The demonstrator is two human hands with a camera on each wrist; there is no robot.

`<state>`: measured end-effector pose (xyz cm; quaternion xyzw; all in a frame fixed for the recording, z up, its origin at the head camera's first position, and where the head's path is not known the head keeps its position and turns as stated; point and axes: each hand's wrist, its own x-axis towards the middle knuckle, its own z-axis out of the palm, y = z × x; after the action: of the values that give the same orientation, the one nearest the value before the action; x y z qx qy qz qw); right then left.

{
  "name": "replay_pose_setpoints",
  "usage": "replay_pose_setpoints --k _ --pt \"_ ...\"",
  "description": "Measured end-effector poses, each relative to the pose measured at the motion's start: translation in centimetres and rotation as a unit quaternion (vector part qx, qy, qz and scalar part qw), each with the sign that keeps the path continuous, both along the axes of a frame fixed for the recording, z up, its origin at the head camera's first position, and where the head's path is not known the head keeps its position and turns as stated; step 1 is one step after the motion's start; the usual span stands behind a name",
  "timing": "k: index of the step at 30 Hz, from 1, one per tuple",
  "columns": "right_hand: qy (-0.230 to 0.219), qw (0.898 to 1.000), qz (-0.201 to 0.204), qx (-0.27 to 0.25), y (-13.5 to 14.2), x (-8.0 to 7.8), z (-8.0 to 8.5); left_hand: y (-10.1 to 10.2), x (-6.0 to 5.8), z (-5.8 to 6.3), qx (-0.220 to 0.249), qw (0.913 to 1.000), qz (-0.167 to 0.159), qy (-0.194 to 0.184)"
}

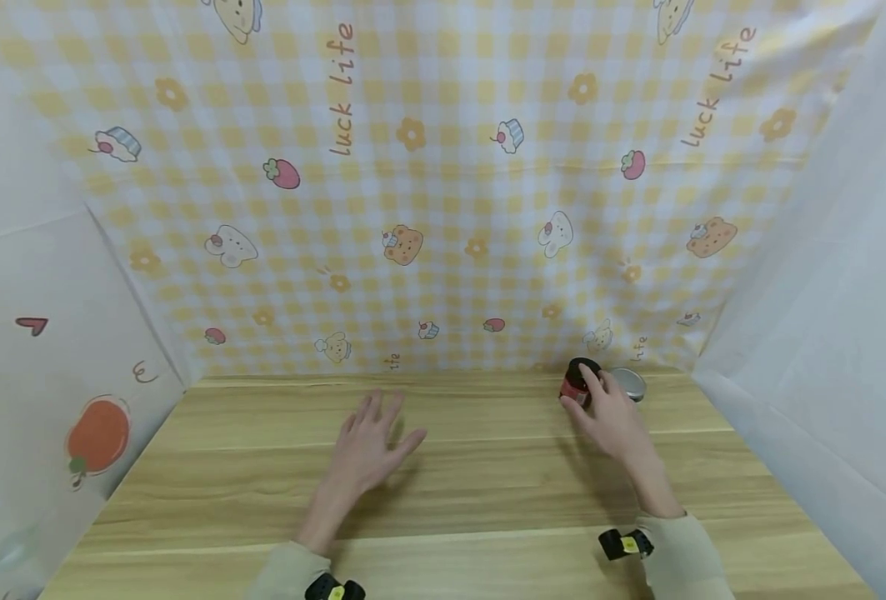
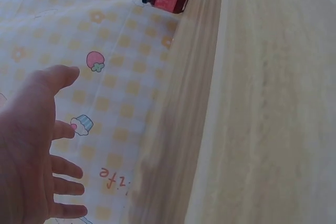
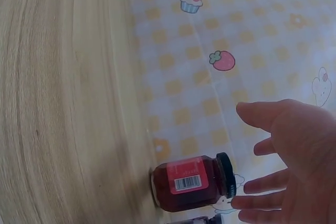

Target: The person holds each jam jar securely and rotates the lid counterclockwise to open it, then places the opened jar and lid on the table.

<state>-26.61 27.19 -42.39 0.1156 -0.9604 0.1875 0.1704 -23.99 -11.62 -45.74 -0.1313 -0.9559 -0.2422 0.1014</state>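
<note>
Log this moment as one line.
left hand empty over wood-grain tabletop | right hand close to black-lidded red glass jar, contact unclear | round silver-lidded jar beside it

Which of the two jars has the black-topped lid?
The red-labelled jar, left in the head view, by the right hand; the other jar has a silver top.

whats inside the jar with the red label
Dark red contents show through the jar; what they are, I cannot tell. The red label hides part of them, and the dark lid covers the top.
</note>
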Motion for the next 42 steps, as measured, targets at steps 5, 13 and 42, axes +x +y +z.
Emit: replay_pose_setpoints --k 5,13,42 --pt "0.000 1.000 -0.006 -0.009 0.1 -0.5 -0.2 0.6 -0.3 -0.1 0.019 0.9998 -0.003 -0.002" --pt "0.018 0.998 -0.047 -0.033 0.1 -1.7 -0.6 1.6 -0.7 -0.3 0.038 0.9992 -0.005 0.004" --pt "-0.081 0.988 -0.133 0.009 1.0 -5.5 -0.2 5.6 -1.4 0.3 0.060 0.9973 -0.034 -0.025"
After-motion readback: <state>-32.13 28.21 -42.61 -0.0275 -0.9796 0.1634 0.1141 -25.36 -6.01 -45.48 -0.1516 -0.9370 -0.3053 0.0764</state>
